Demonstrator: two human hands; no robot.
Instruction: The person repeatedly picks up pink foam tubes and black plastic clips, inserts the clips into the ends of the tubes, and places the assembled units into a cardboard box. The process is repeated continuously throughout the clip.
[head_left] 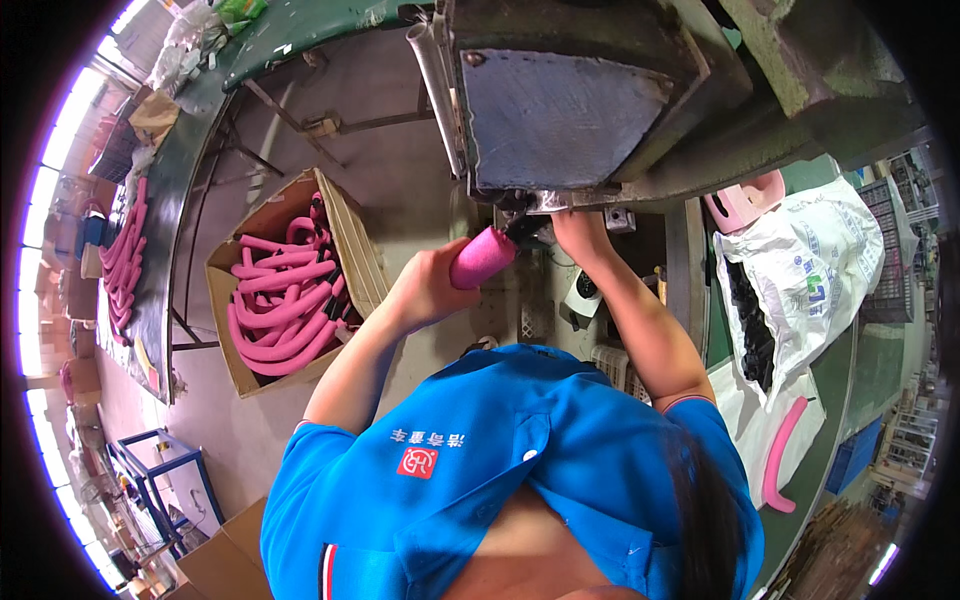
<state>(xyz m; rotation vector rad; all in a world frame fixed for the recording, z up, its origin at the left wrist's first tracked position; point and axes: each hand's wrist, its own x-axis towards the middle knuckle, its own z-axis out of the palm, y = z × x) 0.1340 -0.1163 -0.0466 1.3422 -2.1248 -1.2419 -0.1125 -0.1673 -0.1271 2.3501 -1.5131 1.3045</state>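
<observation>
Ahead stands a heavy metal machine (565, 120), with a green table (868, 350) at right; on the floor, an open cardboard box (358, 245) corrals curved pink tubes (270, 350), and a white sack (810, 270) near the table's left edge gapes around black pieces (748, 335). The fingers of the left hand (428, 287) wrap a pink foam sleeve (483, 260) by the machine's lower edge, probably steadying it; the right hand (580, 235) reaches there, fingers hidden, so their state can't be told.

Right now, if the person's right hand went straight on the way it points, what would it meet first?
Probably the lower edge of the metal machine head. In this view the right hand reaches up to it, though hidden fingertips leave depth unclear.
</observation>
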